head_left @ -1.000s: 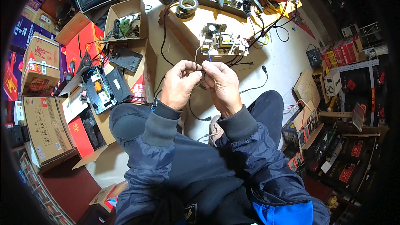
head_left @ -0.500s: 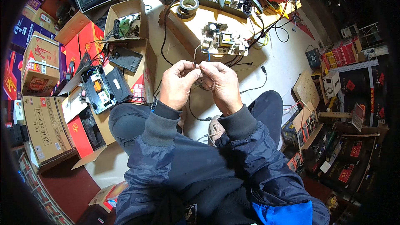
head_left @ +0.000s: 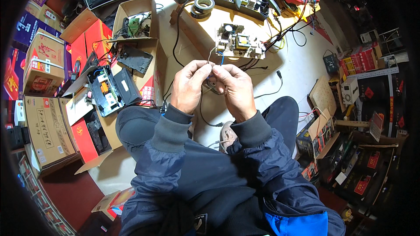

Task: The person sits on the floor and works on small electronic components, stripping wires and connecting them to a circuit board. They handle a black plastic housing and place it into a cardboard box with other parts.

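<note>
Left hand point(head_left: 190, 86), right hand point(head_left: 236, 89): fingertip pinch on wires point(head_left: 222, 57), circuit board point(head_left: 238, 46) just beyond.

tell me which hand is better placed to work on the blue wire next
Right, probably: the right hand lies just below the blue wire, while the left hand sits farther left, nearer the pale wire.

Wooden table point(head_left: 211, 24); tape rolls point(head_left: 199, 11), circuit board point(head_left: 242, 42) atop

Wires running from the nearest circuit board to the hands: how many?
2 visible: a blue wire reaching the right hand, and a greyish wire to its left, reaching the left hand. Both leave the circuit board near its left end. Fingers may hide more.
</note>
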A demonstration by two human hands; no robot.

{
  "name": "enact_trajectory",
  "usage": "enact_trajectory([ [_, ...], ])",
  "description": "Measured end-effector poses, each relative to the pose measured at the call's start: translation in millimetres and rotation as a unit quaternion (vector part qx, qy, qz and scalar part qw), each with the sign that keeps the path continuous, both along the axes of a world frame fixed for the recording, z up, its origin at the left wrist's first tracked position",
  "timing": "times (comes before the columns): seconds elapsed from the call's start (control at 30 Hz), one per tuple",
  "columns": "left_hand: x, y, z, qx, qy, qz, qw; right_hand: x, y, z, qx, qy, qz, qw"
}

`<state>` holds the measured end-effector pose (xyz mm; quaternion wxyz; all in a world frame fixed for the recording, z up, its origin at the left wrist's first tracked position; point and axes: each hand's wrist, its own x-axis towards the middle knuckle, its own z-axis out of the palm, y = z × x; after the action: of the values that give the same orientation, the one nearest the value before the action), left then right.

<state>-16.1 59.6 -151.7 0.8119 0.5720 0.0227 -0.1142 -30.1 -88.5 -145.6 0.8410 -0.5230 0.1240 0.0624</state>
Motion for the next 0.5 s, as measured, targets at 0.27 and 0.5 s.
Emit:
enact_trajectory([
  [0.27,0,0,-4,0.029,-0.025,0.016,0.999,-12,-7,1,-0.046,0.019,0.005,0.999],
  [0.5,-2,-7,-9,0.181,-0.037,-0.014,0.983,-37,-45,-7,-0.068,0.054,-0.006,0.996],
])
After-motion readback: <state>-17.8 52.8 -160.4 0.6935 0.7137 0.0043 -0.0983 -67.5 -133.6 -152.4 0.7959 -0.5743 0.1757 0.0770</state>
